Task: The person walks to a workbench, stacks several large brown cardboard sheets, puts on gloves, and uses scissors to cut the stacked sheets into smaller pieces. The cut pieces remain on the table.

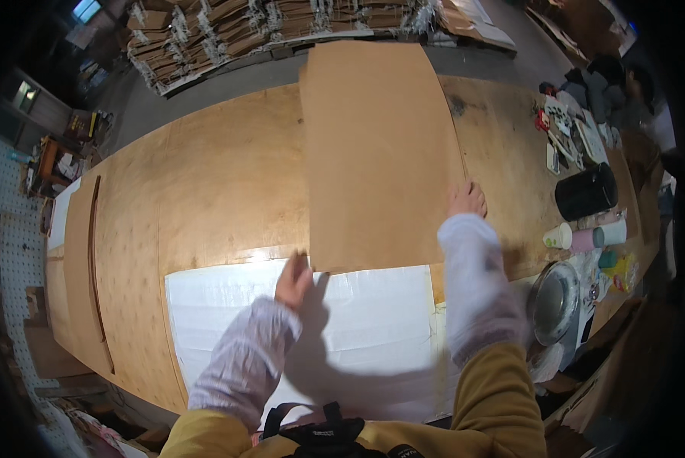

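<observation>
I have the cardboard sheet (377,153) lying on the table (220,183), running from the middle to the far edge. My left hand (293,280) sits at its near left corner, my right hand (467,200) at its right edge. Just before the cardboard, a paper sheet (357,320) covers the near part of the table, and my forearms reach over it. At the table's right end stand a bucket (585,191), 3 cups (586,237) just before it, and a round lid (554,301) nearer to me. Small clutter (567,130) lies behind the bucket. Beyond the table's far side, cardboard stacks (235,30) rest on the floor. A long strip (94,267) lies along the table's left end.
</observation>
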Demonstrator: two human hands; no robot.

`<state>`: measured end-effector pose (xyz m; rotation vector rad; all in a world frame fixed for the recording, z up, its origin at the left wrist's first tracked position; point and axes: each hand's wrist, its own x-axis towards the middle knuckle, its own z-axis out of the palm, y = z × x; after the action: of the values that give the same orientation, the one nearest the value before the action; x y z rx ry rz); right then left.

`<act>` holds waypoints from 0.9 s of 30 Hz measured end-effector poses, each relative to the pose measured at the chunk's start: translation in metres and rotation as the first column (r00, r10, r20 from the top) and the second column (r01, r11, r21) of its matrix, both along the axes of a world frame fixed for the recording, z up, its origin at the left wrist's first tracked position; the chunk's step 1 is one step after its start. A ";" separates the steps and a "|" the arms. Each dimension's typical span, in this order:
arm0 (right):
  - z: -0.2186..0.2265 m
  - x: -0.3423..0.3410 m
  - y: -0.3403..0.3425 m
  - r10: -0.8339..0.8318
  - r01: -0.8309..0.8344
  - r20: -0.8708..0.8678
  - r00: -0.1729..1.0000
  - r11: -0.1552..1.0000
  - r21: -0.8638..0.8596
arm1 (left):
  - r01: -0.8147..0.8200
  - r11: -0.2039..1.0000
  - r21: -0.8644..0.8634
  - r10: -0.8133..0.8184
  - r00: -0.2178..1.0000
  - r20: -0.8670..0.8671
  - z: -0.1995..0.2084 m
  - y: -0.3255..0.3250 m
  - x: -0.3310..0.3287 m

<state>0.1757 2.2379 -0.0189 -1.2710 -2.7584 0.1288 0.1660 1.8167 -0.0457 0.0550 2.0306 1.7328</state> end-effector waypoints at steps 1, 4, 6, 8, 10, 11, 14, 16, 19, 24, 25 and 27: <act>0.000 0.012 -0.018 0.088 -0.096 0.054 0.995 0.981 0.171 | 0.152 0.955 -0.253 -0.176 0.982 -0.074 0.006 -0.029 0.025; -0.006 0.080 -0.099 0.351 -0.350 -0.031 0.936 0.936 0.030 | 0.223 0.838 -0.497 -0.443 0.810 -0.384 0.022 -0.106 0.103; -0.004 0.146 -0.157 0.552 -0.571 -0.210 0.807 0.820 -0.038 | 0.253 0.764 -0.594 -0.532 0.768 -0.357 0.029 -0.144 0.140; 0.000 0.204 -0.221 0.567 -0.617 -0.271 0.778 0.771 -0.158 | 0.232 0.749 -0.620 -0.513 0.796 -0.321 0.040 -0.181 0.171; 0.007 0.250 -0.285 0.570 -0.630 -0.272 0.775 0.723 -0.282 | 0.250 0.683 -0.687 -0.550 0.794 -0.258 0.048 -0.211 0.189; 0.012 0.269 -0.314 0.595 -0.638 -0.233 0.769 0.690 -0.342 | 0.247 0.653 -0.716 -0.566 0.787 -0.245 0.052 -0.224 0.197; 0.025 0.307 -0.390 0.708 -0.689 -0.164 0.687 0.563 -0.457 | 0.384 0.657 -0.649 -0.577 0.810 -0.104 0.061 -0.270 0.211; 0.032 0.317 -0.427 0.774 -0.722 -0.134 0.618 0.492 -0.487 | 0.387 0.632 -0.671 -0.530 0.848 -0.010 0.067 -0.307 0.230; 0.036 0.322 -0.478 0.835 -0.742 -0.065 0.546 0.447 -0.499 | 0.315 0.673 -0.669 -0.430 0.903 -0.008 0.071 -0.380 0.271; 0.038 0.305 -0.566 0.864 -0.765 0.028 0.504 0.461 -0.451 | 0.139 0.737 -0.661 -0.179 0.984 0.007 0.077 -0.533 0.361; 0.037 0.300 -0.590 0.867 -0.772 0.011 0.499 0.449 -0.450 | 0.123 0.741 -0.660 -0.122 0.991 0.048 0.079 -0.562 0.381; 0.036 0.285 -0.639 0.864 -0.784 -0.028 0.502 0.442 -0.436 | 0.061 0.752 -0.656 -0.008 0.996 0.083 0.084 -0.619 0.417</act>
<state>0.4610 1.5988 0.0168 0.2664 -3.3650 0.6997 0.5833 1.1980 0.0383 -0.1993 2.4434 0.8823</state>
